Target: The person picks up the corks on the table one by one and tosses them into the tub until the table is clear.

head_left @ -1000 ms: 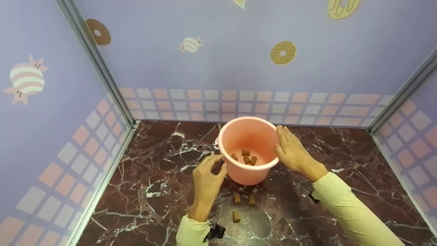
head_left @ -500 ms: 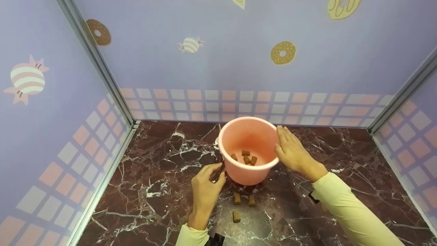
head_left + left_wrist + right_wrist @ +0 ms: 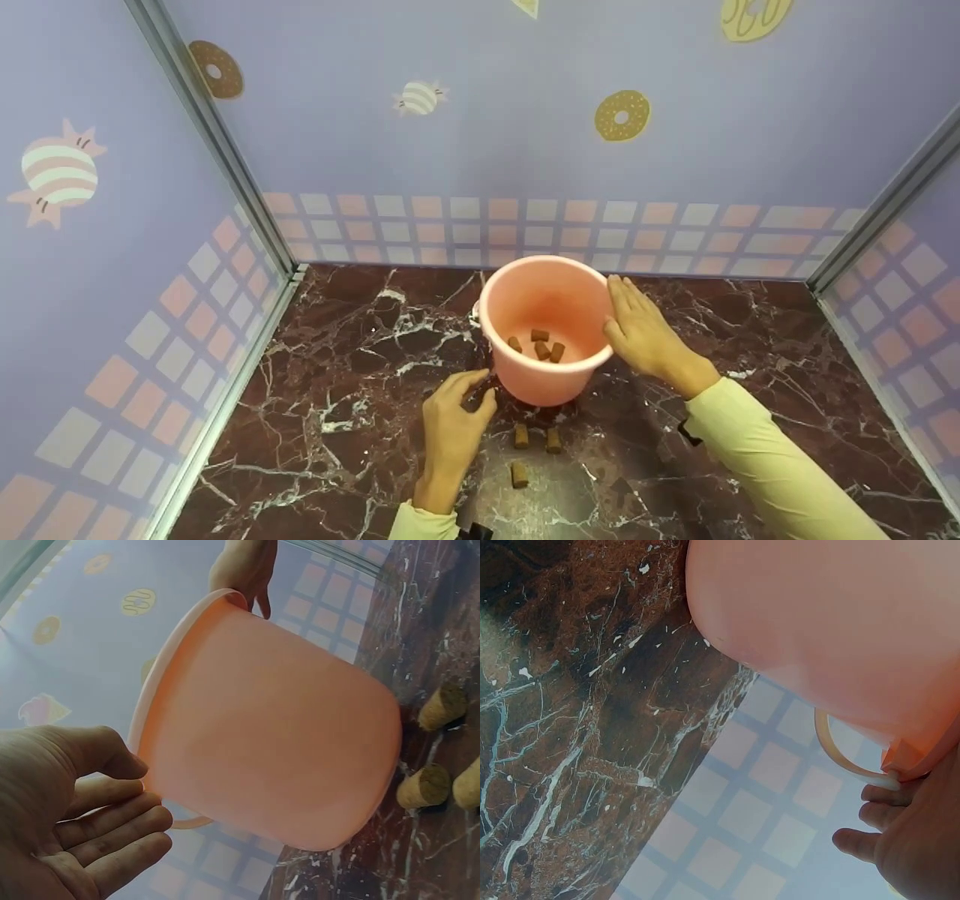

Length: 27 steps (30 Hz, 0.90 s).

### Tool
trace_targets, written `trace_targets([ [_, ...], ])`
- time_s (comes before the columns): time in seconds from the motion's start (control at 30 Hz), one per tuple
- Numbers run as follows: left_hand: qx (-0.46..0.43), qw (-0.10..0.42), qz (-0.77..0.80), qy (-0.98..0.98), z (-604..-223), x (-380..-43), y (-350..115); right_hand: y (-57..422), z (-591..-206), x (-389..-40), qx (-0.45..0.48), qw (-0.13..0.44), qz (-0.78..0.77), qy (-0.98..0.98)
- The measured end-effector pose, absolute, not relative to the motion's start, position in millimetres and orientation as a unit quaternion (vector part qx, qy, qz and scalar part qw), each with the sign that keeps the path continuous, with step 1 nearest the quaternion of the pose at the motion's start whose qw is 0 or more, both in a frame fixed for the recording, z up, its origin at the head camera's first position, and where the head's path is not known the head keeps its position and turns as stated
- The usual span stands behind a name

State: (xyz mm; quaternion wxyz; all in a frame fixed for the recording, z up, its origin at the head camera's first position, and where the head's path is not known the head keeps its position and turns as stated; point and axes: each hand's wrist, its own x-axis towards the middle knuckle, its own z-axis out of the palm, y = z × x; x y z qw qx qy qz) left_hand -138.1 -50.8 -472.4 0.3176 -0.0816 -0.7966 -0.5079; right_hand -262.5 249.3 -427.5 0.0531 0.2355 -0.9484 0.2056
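A pink bucket (image 3: pixel 536 386) stands upright on the dark marbled tabletop, with several corks (image 3: pixel 557 352) on its bottom. Three more corks (image 3: pixel 519 475) lie in front of it. My left hand (image 3: pixel 452 420) is just left of the bucket's front, fingers loosely bent and nothing between them. In the left wrist view its thumb and fingertips are near the bucket's rim (image 3: pixel 161 682); contact is unclear. My right hand (image 3: pixel 645 334) rests on the rim's right side, its fingers fairly straight. In the right wrist view these fingers (image 3: pixel 859 844) are beside the bucket's handle (image 3: pixel 832 750).
A purple back wall (image 3: pixel 510 150) with printed sweets and checks rises behind the bucket. Side walls (image 3: pixel 67 285) enclose the tabletop (image 3: pixel 337 450) at left and right, with metal strips at the corners.
My left hand has come away from the bucket's rim and moved down its side toward the front. The right hand, bucket and corks have stayed in place.
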Motion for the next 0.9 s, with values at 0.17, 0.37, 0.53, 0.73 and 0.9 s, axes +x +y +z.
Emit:
trace_targets([
  [0.17, -0.091, 0.321, -0.507, -0.795, -479.7, -135.0, -50.2, 248.8, -426.9, -262.9, 0.235, 0.052, 0.203, -0.949],
  [0.37, -0.096, 0.324, -0.505, -0.794, -488.8, -130.5, -49.4, 248.6, -426.9, -262.4, 0.230, 0.046, 0.201, -0.951],
  [0.53, -0.094, 0.320, -0.497, -0.801, -496.3, -126.6, -48.3, 248.7, -426.8, -262.6, 0.230, 0.049, 0.203, -0.950],
  [0.73, -0.078, 0.296, -0.499, -0.811, -504.7, -121.6, -47.7, 248.6, -426.5, -262.1, 0.230, 0.046, 0.207, -0.950],
  [0.9, -0.077, 0.290, -0.499, -0.813, -509.1, -117.7, -45.8, 248.7, -426.7, -261.4, 0.230, 0.046, 0.211, -0.949],
])
